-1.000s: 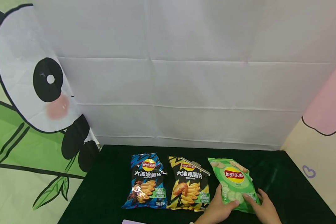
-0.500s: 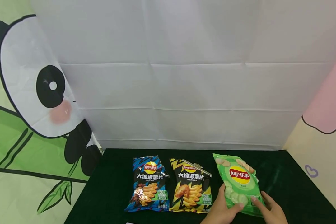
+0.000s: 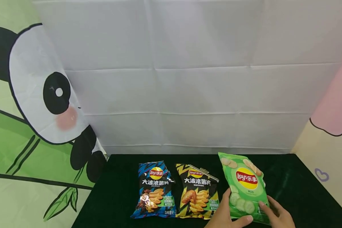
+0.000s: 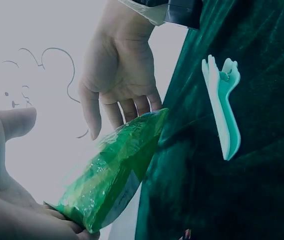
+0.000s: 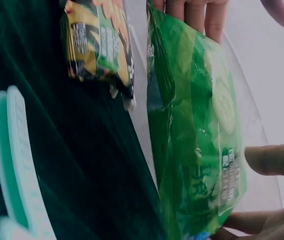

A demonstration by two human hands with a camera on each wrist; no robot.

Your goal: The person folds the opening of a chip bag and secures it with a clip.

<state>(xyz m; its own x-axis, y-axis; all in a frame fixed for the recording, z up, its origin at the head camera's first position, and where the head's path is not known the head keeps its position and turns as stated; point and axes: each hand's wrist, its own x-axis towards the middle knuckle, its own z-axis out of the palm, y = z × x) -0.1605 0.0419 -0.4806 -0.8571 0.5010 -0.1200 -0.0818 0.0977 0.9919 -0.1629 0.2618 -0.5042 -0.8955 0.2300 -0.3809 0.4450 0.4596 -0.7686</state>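
Observation:
Both hands hold a green Lay's chip bag (image 3: 245, 190) at the right of the dark table. My left hand (image 3: 226, 213) grips its lower left side, thumb near the bottom edge in front. At the lower right side, my right hand (image 3: 277, 213) has its thumb on the front and its fingers at the edge. In the left wrist view the bag (image 4: 117, 165) hangs tilted between the hands, fingers under it. Left of it lie a yellow-black chip bag (image 3: 198, 193), with a sealing clip (image 3: 203, 172) across its top right corner, and a blue chip bag (image 3: 155, 191).
A pale mint bag clip (image 4: 224, 110) lies on the dark green tablecloth (image 4: 261, 190), on the near side of the bags. A white cloth backdrop (image 3: 196, 126) rises behind the table's far edge. Cartoon-printed cloth (image 3: 57, 126) covers the left side.
Both hands have raised the green chip bag and moved it slightly right, away from the yellow one. The head view has tilted up, and a lilac thing at its lower edge is out of view.

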